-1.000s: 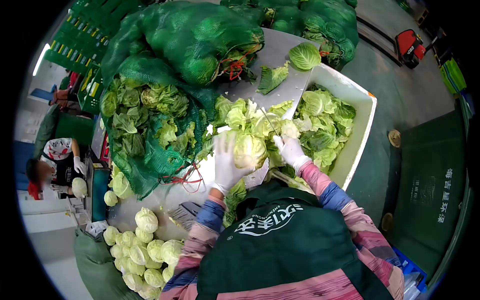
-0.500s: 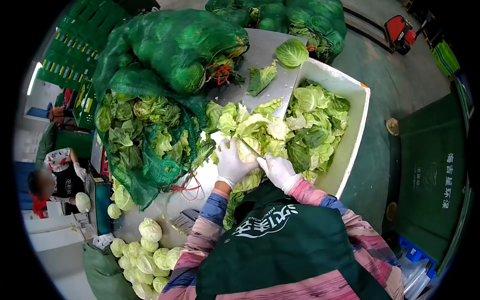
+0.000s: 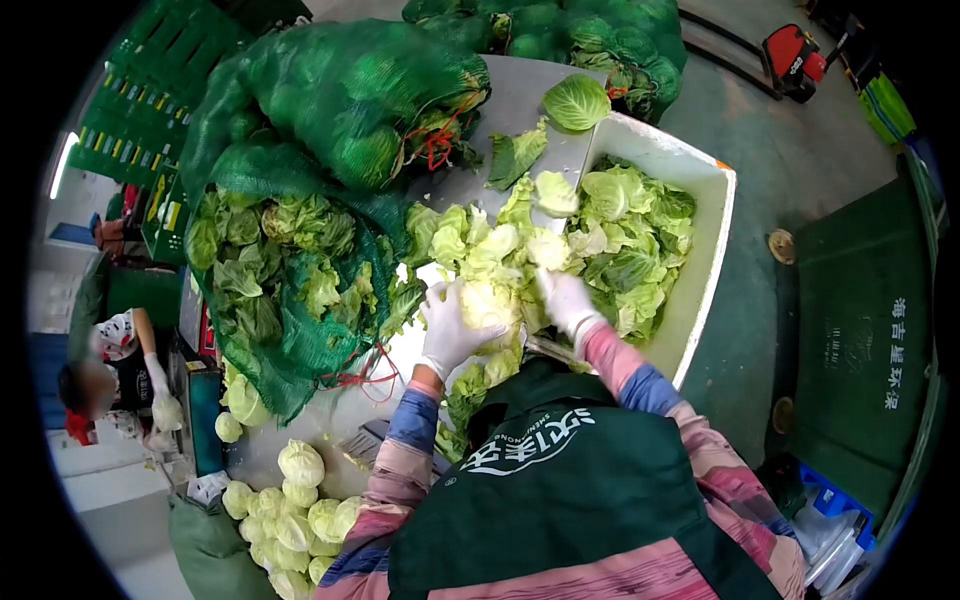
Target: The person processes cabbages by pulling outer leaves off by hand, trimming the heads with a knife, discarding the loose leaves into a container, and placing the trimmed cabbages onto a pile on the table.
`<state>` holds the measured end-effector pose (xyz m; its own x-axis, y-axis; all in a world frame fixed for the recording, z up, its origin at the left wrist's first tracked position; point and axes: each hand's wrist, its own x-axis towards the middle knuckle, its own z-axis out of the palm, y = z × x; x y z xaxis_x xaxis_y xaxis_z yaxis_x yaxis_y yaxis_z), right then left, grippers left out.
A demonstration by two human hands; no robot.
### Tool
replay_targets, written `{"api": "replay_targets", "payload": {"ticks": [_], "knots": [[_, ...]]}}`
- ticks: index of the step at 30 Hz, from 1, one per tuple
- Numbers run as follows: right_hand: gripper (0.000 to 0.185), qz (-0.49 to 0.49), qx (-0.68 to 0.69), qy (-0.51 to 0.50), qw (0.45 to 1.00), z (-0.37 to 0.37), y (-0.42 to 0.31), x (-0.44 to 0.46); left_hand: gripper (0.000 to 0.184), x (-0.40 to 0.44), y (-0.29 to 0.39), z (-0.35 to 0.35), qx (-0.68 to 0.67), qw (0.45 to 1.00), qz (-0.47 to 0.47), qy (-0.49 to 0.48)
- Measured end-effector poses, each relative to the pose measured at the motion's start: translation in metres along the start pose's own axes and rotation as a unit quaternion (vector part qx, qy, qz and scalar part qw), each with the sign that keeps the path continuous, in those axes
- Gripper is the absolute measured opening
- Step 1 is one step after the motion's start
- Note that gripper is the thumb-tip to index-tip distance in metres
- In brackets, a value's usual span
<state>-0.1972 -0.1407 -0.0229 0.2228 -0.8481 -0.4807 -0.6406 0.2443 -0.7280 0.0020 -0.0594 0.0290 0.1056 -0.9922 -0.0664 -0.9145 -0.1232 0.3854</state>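
My left hand (image 3: 452, 328), in a white glove, is wrapped round the near left side of a pale trimmed cabbage (image 3: 490, 303). My right hand (image 3: 568, 300), also gloved, is beside it on the right, its fingers curled close to a pale cabbage piece (image 3: 547, 250). Whatever those fingers hold is hidden; I see no blade in the hand. Loose green leaves (image 3: 470, 235) are heaped beyond both hands. A pale cupped leaf (image 3: 556, 194) lies at the far edge of the heap, by the box.
A white foam box (image 3: 712, 260) of leaves stands right. Green net sacks (image 3: 340, 90) of cabbages fill the far left. Peeled cabbages (image 3: 290, 525) are piled near left. A co-worker (image 3: 125, 360) handles a cabbage farther left. Beyond the box stands a green bin (image 3: 860, 330).
My right hand has drawn away from the cabbage, rightward and slightly farther off; the knife it held no longer shows. A pale cupped leaf now lies by the box. The co-worker's gloved hand has lowered.
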Motion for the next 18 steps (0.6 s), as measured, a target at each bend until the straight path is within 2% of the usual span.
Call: {"api": "replay_targets", "payload": {"ticks": [1,2,3,4,6,8,10,14,18], "knots": [[0.055,-0.035,-0.053,0.03,0.998,0.0,0.027,0.023,0.094,-0.009,-0.012,0.003,-0.049,0.999,0.001,0.014],[0.055,-0.002,-0.092,-0.01,0.996,-0.014,0.027,0.025,0.094,-0.015,-0.024,0.004,-0.095,0.995,0.005,0.027],[0.057,-0.014,-0.103,-0.018,0.994,-0.016,0.021,0.023,0.095,-0.017,-0.034,0.003,-0.133,0.991,-0.026,0.015],[0.057,-0.046,-0.088,-0.013,0.995,-0.013,0.016,0.015,0.095,-0.021,-0.041,0.008,-0.129,0.991,-0.03,0.014],[0.055,-0.137,-0.032,0.019,0.99,-0.002,0.002,-0.004,0.094,-0.024,-0.045,0.022,-0.207,0.97,-0.114,0.06],[0.05,-0.223,-0.077,0.08,0.968,0.017,-0.013,-0.033,0.094,-0.026,-0.036,0.033,-0.21,0.965,-0.14,0.068],[0.047,-0.239,-0.14,0.05,0.959,0.024,-0.024,-0.05,0.095,-0.023,-0.024,0.041,-0.191,0.955,-0.205,0.094],[0.045,-0.252,-0.178,0.063,0.949,0.028,-0.023,-0.051,0.096,-0.017,-0.004,0.032,-0.178,0.948,-0.251,0.08],[0.045,-0.233,-0.194,0.052,0.952,0.027,-0.02,-0.053,0.095,-0.015,-0.006,0.032,-0.166,0.955,-0.235,0.072]]}}
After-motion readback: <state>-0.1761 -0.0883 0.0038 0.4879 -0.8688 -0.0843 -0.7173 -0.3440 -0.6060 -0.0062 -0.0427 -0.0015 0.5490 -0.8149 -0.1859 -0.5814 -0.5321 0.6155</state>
